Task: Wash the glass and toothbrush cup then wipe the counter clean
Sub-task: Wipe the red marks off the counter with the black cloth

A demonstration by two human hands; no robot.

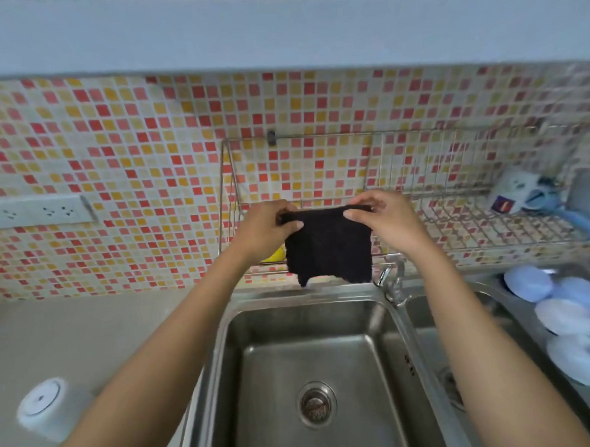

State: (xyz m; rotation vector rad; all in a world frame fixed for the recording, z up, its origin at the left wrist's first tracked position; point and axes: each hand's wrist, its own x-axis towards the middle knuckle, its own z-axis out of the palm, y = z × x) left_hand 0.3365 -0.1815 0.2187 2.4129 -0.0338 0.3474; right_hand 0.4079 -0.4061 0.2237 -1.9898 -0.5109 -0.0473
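1. I hold a black cloth (328, 245) up at the centre of the frame, above the sink (306, 361) and in front of the wire rack (472, 215). My left hand (268, 226) pinches its top left corner and my right hand (381, 216) pinches its top right corner, so it hangs flat between them.
2. I judge this to be the wiping step, or the cloth being hung on the rack rail; I cannot tell which.
3. If I wipe next, I need to bring the cloth down to the counter (89, 337) at the left of the frame and press it flat.
4. A white cup (46, 408) stands upside down on the counter at the lower left, well apart from both hands.
5. I see no glass for certain; the pale round things at the right edge are too blurred to name.
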